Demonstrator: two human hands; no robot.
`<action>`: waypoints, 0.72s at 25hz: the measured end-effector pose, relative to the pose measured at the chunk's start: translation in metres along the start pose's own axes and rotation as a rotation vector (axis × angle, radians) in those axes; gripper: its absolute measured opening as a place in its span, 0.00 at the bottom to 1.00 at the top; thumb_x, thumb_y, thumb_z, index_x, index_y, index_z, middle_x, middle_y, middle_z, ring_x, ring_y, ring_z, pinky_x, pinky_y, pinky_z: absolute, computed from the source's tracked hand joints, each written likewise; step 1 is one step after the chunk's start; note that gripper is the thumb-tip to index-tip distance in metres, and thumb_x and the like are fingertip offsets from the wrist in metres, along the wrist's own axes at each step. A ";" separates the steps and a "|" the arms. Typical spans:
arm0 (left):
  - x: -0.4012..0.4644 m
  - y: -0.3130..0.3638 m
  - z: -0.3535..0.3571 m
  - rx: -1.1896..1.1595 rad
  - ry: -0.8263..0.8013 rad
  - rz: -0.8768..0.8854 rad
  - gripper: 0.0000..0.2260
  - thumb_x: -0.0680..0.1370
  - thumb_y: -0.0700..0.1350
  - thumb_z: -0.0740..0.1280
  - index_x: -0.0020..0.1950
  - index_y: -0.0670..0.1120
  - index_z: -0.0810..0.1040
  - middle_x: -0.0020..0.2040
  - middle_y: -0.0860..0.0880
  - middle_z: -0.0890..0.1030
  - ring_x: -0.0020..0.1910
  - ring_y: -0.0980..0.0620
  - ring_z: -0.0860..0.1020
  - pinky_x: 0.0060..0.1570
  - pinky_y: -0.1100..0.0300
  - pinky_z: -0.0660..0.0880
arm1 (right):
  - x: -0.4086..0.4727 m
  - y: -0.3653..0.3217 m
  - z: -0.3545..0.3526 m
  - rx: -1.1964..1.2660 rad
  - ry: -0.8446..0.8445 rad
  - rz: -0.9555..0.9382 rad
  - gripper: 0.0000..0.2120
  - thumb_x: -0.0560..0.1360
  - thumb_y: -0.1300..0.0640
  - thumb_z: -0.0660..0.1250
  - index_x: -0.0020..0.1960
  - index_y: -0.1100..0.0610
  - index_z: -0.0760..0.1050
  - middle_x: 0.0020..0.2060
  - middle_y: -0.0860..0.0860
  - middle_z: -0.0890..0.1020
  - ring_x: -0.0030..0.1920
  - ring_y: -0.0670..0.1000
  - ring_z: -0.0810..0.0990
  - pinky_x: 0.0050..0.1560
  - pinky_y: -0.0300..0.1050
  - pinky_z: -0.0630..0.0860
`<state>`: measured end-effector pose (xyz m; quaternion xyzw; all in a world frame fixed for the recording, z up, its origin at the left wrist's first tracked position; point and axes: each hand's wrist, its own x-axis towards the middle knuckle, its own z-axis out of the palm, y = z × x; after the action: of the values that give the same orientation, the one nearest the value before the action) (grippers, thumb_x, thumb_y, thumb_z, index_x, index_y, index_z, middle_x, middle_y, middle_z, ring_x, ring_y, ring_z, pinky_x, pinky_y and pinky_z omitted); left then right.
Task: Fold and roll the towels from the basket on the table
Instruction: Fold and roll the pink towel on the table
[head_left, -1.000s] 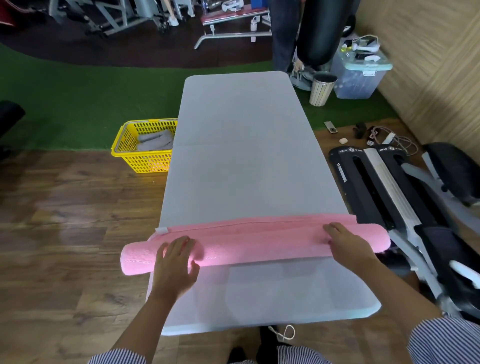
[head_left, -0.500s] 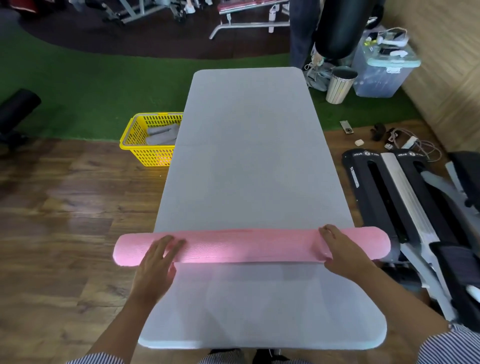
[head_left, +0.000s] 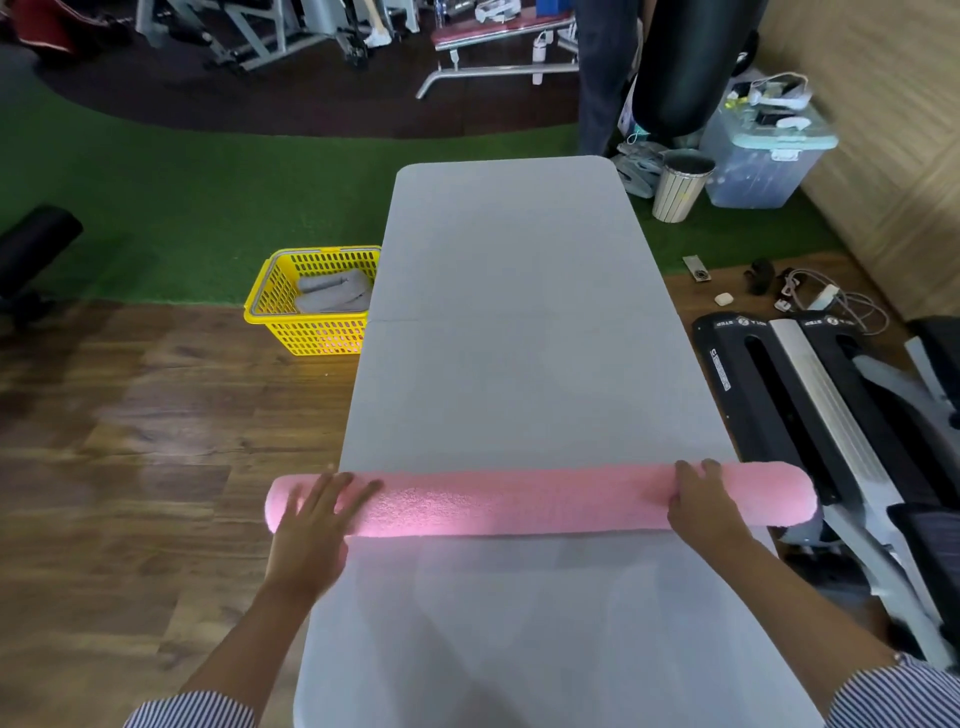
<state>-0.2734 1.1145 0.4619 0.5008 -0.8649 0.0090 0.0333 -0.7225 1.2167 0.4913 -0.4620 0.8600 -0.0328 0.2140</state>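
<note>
Looking down over a long pale grey rectangular tabletop, with a long pink terry towel rolled into a tube lying straight across the near part, both ends overhanging the table's sides. Left hand flat and spread wide, palm pressing on the roll near its left end, slightly blurred. Right hand curved over the roll near its right end, fingers draped across the top, holding it down rather than gripping. No loose flap visible beyond the roll, so rolling judged essentially complete. Next move likely calling for lifting or tidying the tube with even support at both ends, to stop it sagging or unwinding.

On the wooden floor just beside the table's left edge, a yellow perforated plastic basket holding grey folded towels, well apart from the roll. To the right of the table, black and white exercise machines close against the edge, plus loose cables on the floor. Beyond the far end, a pale ribbed bin, a clear plastic storage box, green turf and gym benches. Nothing on the tabletop obstructing the roll.
</note>
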 end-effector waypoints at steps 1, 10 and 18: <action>0.007 -0.002 -0.001 -0.003 -0.021 -0.024 0.41 0.58 0.28 0.72 0.67 0.55 0.72 0.60 0.50 0.77 0.63 0.44 0.75 0.57 0.35 0.71 | 0.005 -0.003 -0.001 -0.019 -0.010 -0.015 0.14 0.74 0.71 0.55 0.59 0.63 0.67 0.60 0.60 0.67 0.58 0.60 0.71 0.51 0.46 0.71; 0.078 0.002 -0.012 -0.175 -0.044 0.364 0.33 0.57 0.25 0.72 0.59 0.47 0.77 0.55 0.49 0.82 0.56 0.45 0.80 0.58 0.35 0.72 | 0.036 -0.071 0.007 -0.001 -0.089 -0.564 0.19 0.69 0.73 0.59 0.58 0.67 0.75 0.66 0.65 0.69 0.63 0.64 0.73 0.64 0.53 0.68; 0.096 0.037 -0.013 -0.322 -0.028 0.494 0.31 0.57 0.32 0.76 0.58 0.42 0.75 0.57 0.45 0.78 0.52 0.46 0.78 0.48 0.62 0.74 | 0.010 -0.132 0.058 0.241 -0.081 -0.487 0.21 0.76 0.65 0.56 0.68 0.64 0.66 0.59 0.60 0.75 0.53 0.58 0.77 0.55 0.39 0.69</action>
<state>-0.3523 1.0507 0.4822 0.2633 -0.9513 -0.1271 0.0972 -0.6018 1.1412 0.4691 -0.6274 0.7043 -0.1669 0.2872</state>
